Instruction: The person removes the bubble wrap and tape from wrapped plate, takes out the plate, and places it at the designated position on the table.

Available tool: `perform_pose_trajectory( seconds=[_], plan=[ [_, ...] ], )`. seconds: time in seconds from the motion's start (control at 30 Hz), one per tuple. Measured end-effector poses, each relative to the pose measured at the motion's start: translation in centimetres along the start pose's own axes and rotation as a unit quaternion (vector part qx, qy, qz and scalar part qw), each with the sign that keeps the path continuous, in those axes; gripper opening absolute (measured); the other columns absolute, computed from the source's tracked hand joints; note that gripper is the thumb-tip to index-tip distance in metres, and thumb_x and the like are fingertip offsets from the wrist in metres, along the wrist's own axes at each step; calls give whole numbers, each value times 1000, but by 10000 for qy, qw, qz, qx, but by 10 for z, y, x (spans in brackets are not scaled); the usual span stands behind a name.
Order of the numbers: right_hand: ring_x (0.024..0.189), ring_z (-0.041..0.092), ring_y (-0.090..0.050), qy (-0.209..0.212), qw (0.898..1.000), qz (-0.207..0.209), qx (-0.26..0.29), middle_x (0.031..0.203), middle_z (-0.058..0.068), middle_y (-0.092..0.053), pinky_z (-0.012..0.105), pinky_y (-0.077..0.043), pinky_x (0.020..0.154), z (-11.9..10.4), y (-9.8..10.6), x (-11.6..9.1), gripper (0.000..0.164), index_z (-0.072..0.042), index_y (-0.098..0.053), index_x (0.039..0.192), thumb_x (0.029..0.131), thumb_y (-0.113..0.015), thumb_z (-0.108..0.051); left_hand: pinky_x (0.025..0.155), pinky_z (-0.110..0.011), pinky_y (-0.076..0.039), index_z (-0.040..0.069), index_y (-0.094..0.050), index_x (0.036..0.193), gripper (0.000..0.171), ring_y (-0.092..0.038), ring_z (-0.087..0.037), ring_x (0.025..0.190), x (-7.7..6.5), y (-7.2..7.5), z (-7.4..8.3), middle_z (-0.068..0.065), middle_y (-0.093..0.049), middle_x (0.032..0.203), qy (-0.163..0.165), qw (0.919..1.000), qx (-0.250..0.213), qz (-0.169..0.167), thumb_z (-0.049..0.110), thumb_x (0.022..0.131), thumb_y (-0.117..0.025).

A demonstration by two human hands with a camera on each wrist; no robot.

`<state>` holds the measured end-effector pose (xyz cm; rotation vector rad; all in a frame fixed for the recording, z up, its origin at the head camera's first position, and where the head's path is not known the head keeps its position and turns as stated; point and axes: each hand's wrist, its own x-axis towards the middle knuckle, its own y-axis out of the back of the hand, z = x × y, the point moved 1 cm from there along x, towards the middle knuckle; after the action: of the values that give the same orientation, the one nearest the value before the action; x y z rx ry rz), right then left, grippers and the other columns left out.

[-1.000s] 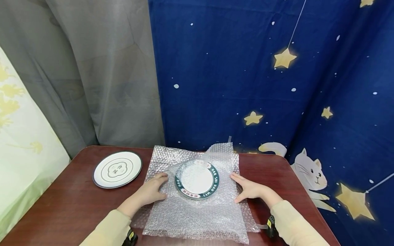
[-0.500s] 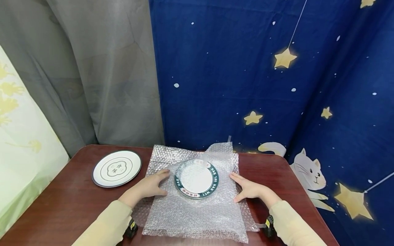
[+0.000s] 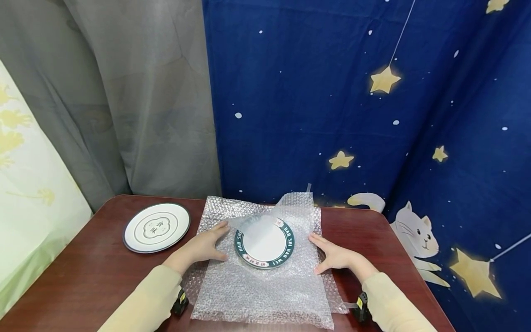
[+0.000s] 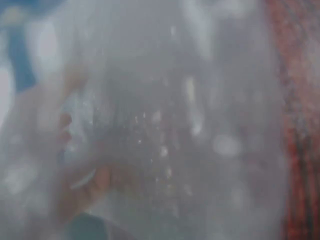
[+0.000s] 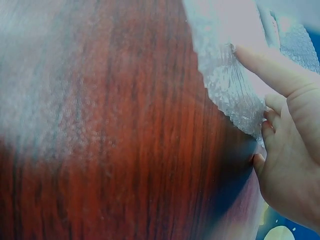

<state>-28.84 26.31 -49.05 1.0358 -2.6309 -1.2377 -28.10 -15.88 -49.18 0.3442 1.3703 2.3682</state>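
A plate with a green lettered rim lies on layered bubble wrap mid-table; a loose wrap flap partly covers its upper left. My left hand rests at the wrap's left edge, thumb and fingers spread apart, fingertips close to that flap. At the opposite edge my right hand has its fingers and thumb spread, tips on the wrap. The right wrist view shows the thumb touching the crinkled wrap edge. Plastic film blurs the left wrist view, where the left hand shows dimly.
A second white plate with a dark rim lies at the back left of the reddish-brown wooden table. Grey and blue star-patterned curtains hang behind the table. Tape-like strips stick out from the wrap.
My left hand has shifted slightly up at the flap's edge. The flap's lower left part has drawn up, showing more of the plate's left rim. The right hand has barely moved.
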Motion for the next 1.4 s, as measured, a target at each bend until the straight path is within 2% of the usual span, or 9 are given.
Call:
perform_pose_trajectory(
  seconds=[0.23,0.6,0.83,1.1,1.4],
  plan=[
    [142,40,-4,16,10000,10,6,156,22,-8,62,-12,109,1,-1,-1,106,2,-18,151,72,-83,-28,104,-56,-34,3,-41,144,101,-34,-42,133,8,-2,-3,-17,-20,155,151,9998,61,-107,43,63,-86],
    [142,40,-5,43,10000,16,-32,156,22,-9,62,-12,109,1,-1,-1,106,2,-18,150,72,-83,-28,105,-57,-31,1,-40,144,106,-32,-42,134,13,-1,-3,-22,-24,153,332,9992,38,-217,42,58,-88],
    [142,40,-5,31,10000,18,1,156,22,-9,61,-12,110,2,-2,0,106,3,-19,150,71,-83,-28,105,-57,-32,3,-43,143,104,-35,-42,133,14,-3,-6,-21,-30,151,419,9986,168,-287,44,58,-88],
    [142,40,-5,58,10000,10,-49,156,22,-9,62,-12,110,2,-2,0,107,2,-19,150,71,-83,-29,103,-58,-33,2,-44,141,103,-35,-43,132,14,1,0,-22,-30,150,473,9978,45,-463,38,57,-89],
    [142,40,-5,125,9999,3,-108,156,22,-9,61,-13,110,2,-1,0,107,3,-19,150,71,-83,-30,104,-57,-32,1,-42,142,101,-33,-42,133,14,5,5,-22,-28,151,494,9960,325,-669,41,61,-86]
  ],
)
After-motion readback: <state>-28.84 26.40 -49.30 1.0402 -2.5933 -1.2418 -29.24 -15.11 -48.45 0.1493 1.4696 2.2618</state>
